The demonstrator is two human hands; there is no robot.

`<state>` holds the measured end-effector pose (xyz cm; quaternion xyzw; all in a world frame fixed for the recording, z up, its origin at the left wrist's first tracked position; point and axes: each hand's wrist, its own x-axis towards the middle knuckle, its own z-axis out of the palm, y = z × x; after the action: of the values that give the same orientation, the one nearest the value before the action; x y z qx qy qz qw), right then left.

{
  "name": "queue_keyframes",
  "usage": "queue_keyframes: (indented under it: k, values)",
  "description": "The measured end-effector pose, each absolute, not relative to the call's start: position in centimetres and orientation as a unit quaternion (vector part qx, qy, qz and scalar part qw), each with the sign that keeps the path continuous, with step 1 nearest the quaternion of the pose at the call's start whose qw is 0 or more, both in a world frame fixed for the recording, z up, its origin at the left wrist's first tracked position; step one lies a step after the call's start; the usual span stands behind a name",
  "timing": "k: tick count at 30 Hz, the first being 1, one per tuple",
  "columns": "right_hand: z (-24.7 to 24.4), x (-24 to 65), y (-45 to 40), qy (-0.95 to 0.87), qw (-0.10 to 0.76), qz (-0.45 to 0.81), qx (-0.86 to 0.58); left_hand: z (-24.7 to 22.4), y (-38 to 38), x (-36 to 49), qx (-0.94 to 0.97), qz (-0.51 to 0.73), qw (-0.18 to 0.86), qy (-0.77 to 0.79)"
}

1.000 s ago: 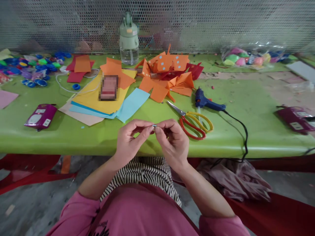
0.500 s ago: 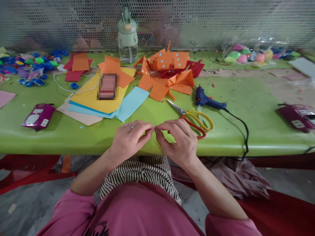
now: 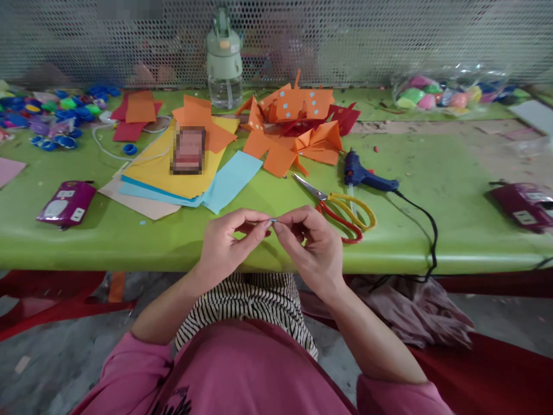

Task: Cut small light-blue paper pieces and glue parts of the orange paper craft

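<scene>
Between my two hands, over the table's front part, is a tiny piece of light blue paper [image 3: 273, 220]. My left hand [image 3: 231, 239] pinches it from one side with thumb and forefinger. From the other side my right hand [image 3: 314, 245] pinches it the same way, the fingertips nearly meeting. Just beyond my right hand lie scissors [image 3: 324, 197] with one yellow and one red handle, blades pointing away. Past my left hand lie a light blue sheet [image 3: 233, 180] and a stack of yellow paper [image 3: 159, 173], with a pixelated phone-like thing [image 3: 189, 151] on top.
A blue glue gun [image 3: 367, 176] lies right of the scissors, its black cord hanging over the front edge. Folded orange paper shapes [image 3: 298, 106] and a water bottle [image 3: 224, 63] stand behind. Purple pouches [image 3: 67, 203] lie left and right. Small plastic pieces [image 3: 56, 115] cover the back left.
My fingers have shifted their pinch, and a bit of light blue paper now shows between the fingertips. Both hands have turned slightly. Things on the table have stayed put.
</scene>
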<state>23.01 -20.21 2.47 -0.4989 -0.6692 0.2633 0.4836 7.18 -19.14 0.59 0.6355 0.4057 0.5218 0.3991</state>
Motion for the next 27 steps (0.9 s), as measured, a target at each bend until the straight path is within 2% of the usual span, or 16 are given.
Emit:
queue_keyframes:
  k: [2,5,8,11,16,19,24,27]
  values:
    - [2.5,23.7,-19.9,-0.702,0.452,0.232,-0.499,0.6,-19.0,7.1,0.619,0.523,0.406,0.422]
    - [1.9,26.7,-18.5,-0.762,0.351,0.115,-0.532,0.4,-18.4,6.9,0.534,0.527,0.496,0.438]
    - [0.8,30.7,-16.7,-0.766,0.177,-0.027,-0.617,0.2,-17.7,6.5,0.46,0.529,0.574,0.423]
    - [0.6,33.0,-15.6,-0.747,0.041,-0.031,-0.663,0.1,-17.3,6.5,0.419,0.534,0.617,0.397]
    - [2.4,33.3,-14.9,-0.705,-0.063,0.006,-0.706,0.3,-17.2,6.7,0.398,0.546,0.636,0.374]
    - [2.8,33.5,-14.4,-0.716,-0.047,0.039,-0.695,0.1,-17.4,6.4,0.402,0.552,0.629,0.372]
    - [1.7,32.4,-15.8,-0.72,0.197,0.157,-0.646,-0.2,-17.2,6.3,0.387,0.583,0.624,0.347]
    - [1.3,30.8,-17.5,-0.683,0.265,0.234,-0.639,-0.1,-17.1,6.5,0.377,0.595,0.624,0.338]
